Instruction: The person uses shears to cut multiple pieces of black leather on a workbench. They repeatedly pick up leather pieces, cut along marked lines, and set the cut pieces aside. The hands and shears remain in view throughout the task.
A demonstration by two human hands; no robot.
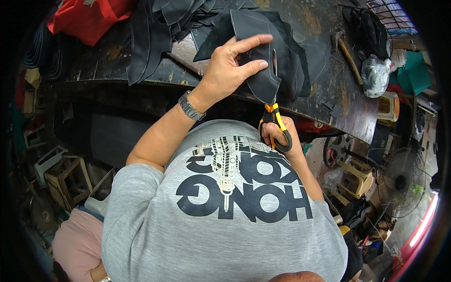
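Observation:
A black leather piece (254, 27) with pale marked lines hangs partly over the table's near edge. My left hand (227, 68) grips it, with thumb and forefinger lying across its face and the other fingers mostly hidden. Yellow-and-black-handled scissors (273, 112) are in my right hand (292, 137), its fingers in the handle loops. The blades point away from me, at the lower right part of the leather; one blade shows above it, beside my left thumb. More dark leather (300, 61) lies behind the held piece.
Cut black leather pieces (149, 41) are heaped at the far left, near a red bag (89, 21). On the worn dark table (336, 110) a hammer (348, 58) and a clear plastic bag (376, 75) lie to the right. A fan (401, 182) and stools (354, 181) stand below right.

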